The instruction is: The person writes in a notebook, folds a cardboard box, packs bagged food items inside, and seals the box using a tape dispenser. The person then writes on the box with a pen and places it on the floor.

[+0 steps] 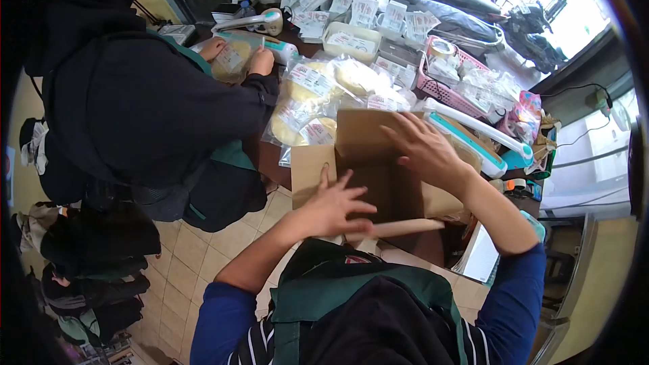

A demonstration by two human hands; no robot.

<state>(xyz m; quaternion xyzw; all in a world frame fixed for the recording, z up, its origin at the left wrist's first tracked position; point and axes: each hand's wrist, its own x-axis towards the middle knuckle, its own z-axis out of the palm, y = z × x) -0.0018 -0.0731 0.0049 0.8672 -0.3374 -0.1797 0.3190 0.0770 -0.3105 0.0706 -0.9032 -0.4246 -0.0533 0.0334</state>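
While the left hand (324,211) hovers over the near-left part of that open brown cardboard box (363,136), fingers spread wide, the right hand (433,154) is splayed at its far side; whether either presses, I can't tell. And clear plastic packets (287,116) of pale-yellow discs lie just beyond!

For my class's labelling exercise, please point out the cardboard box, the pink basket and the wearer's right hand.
Cardboard box (358,134): head view, on its far flap.
Pink basket (443,92): head view, on its near wall.
Right hand (433,152): head view, on its back.
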